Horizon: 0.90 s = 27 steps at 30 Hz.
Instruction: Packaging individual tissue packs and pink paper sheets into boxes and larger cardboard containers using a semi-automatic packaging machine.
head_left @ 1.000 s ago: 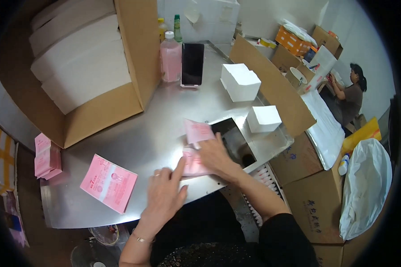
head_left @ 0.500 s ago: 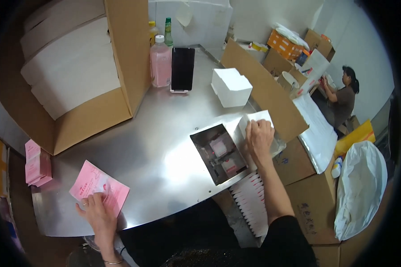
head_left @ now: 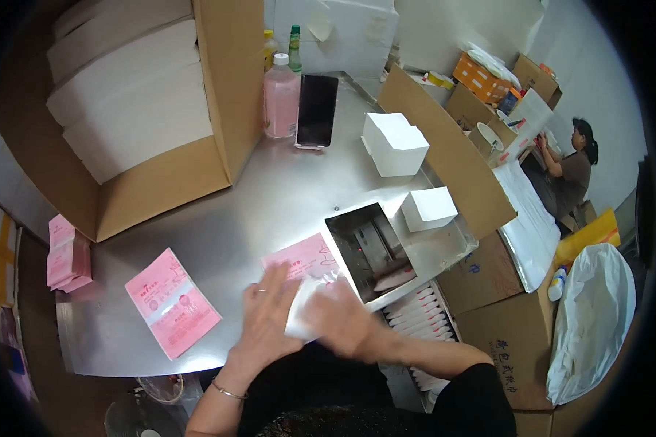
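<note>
A pink printed packet (head_left: 296, 255) lies flat on the steel table just left of the rectangular opening. On its near part rests a white piece (head_left: 297, 317) that looks like folded paper. My left hand (head_left: 268, 317) is against the left side of this white piece, fingers pressed to it and over the packet's edge. From the right, my right hand (head_left: 348, 320) covers the white piece's other side; motion smears its fingers. A stack of pink packets (head_left: 173, 304) lies apart to the left. White blocks stand beyond the opening, the nearer one (head_left: 428, 209) at its right corner.
The opening (head_left: 369, 251) has a metal interior. Below it stands a row of white packs (head_left: 421, 320). A large carton (head_left: 233, 95) of white stacks fills the back left, near a phone (head_left: 316, 111) and pink bottle (head_left: 280, 98). Another person (head_left: 572, 167) sits far right.
My right hand has left the white block and come to the middle. My left hand has moved right off the pink stack. A pink packet and white piece now lie under them. The view has shifted slightly.
</note>
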Tool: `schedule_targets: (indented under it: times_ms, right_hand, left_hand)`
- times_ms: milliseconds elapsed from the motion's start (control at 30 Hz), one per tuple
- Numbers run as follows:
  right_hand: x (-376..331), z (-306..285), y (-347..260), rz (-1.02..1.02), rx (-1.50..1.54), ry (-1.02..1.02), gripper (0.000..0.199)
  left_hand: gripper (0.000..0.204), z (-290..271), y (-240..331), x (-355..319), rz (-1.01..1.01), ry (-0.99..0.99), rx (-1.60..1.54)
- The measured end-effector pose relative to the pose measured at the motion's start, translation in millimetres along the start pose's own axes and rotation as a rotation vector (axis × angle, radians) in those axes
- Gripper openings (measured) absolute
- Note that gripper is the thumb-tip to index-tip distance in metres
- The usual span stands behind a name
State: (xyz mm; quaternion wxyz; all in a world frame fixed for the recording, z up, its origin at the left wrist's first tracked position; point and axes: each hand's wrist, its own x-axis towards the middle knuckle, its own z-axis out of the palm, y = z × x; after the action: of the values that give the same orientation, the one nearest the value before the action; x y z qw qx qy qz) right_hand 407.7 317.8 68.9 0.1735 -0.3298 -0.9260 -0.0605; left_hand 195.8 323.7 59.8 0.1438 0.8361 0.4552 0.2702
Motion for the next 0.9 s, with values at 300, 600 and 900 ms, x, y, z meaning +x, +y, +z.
schedule_targets:
  times_ms: [300, 600, 900]
  right_hand:
    - [46.4, 25.6, 12.7, 0.025, 0.061, 0.178, 0.025]
    - [-35.5, -19.4, 170.4, 0.705, -0.509, 0.333, 0.015]
    - [-39.8, -23.3, 157.8, 0.696, -0.331, 0.484, 0.028]
  left_hand:
    - [0.074, 10.6, 15.5, 14.8, -0.185, 0.193, 0.136]
    - [0.051, 7.3, 38.7, 21.1, -0.342, -0.152, 0.199]
    - [0.052, 1.5, 32.9, 15.2, -0.072, -0.009, 0.481]
